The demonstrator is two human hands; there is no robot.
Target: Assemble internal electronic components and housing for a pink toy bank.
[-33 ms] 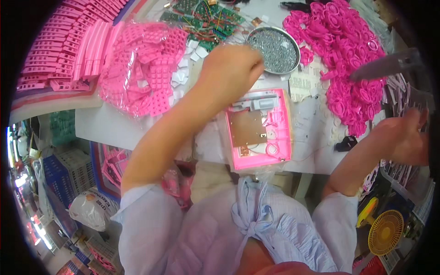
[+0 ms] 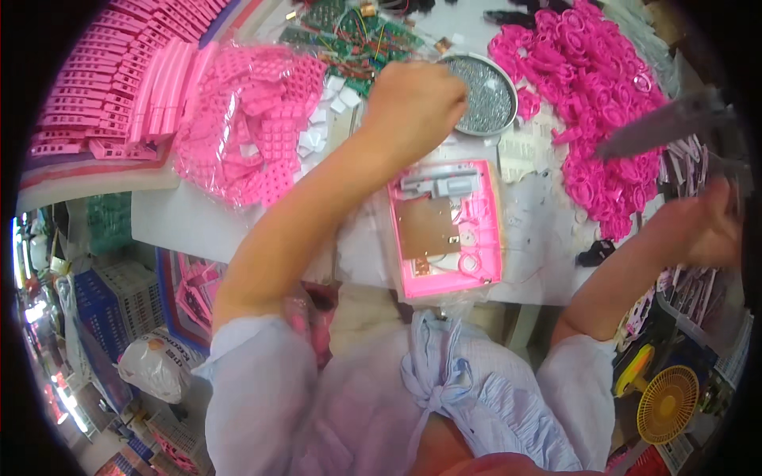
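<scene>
My left hand (image 2: pixel 417 105) is closed, its fingers curled at the left rim of a round dish (image 2: pixel 486 94) full of small silvery screws. What the fingers pinch, if anything, is hidden. Below it lies a pink plastic casing (image 2: pixel 494 230), open side up, holding a brown plate (image 2: pixel 425 228), a grey part (image 2: pixel 448 184) and thin wires. Out at the far right is my right hand (image 2: pixel 714 226), smeared and partly in the dark rim, beside thin pale strips. Above that hand, a blurred grey tapered tool (image 2: pixel 663 131) hangs over a pink heap.
Bright pink ring-shaped parts (image 2: pixel 591 103) pile up at the right. At the left are bagged pink keypads (image 2: pixel 246 119), stacked pink shells (image 2: pixel 87 95) and small white pieces (image 2: pixel 313 139). Green circuit boards (image 2: pixel 341 36) lie at the back. A yellow fan (image 2: pixel 668 403) stands lower right.
My left hand has shifted slightly up and right at the dish. The right hand has risen a little, and the grey tool appears slightly lower and further left.
</scene>
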